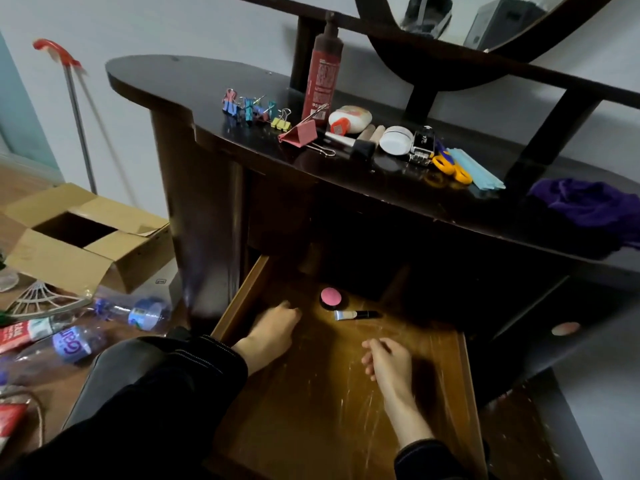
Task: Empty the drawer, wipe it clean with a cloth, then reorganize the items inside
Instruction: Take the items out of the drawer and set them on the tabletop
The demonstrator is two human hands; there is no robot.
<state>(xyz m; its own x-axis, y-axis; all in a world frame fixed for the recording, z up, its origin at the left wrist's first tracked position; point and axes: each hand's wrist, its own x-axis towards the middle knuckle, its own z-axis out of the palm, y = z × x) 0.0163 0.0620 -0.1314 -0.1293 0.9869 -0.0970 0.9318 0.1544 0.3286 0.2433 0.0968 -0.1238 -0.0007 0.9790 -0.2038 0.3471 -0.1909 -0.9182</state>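
Observation:
The wooden drawer is pulled out under the dark dressing table. A round pink compact and a small tube with a black cap lie at its back. My left hand reaches into the drawer's left side with its fingers curled under, and nothing shows in them. My right hand hovers over the middle of the drawer floor, fingers loosely curled, holding nothing. A purple cloth lies on the tabletop at the right.
On the tabletop lie binder clips, a red bottle, a white tube, a brush, a white jar, scissors and blue sticks. An open cardboard box and plastic bottles litter the floor at left.

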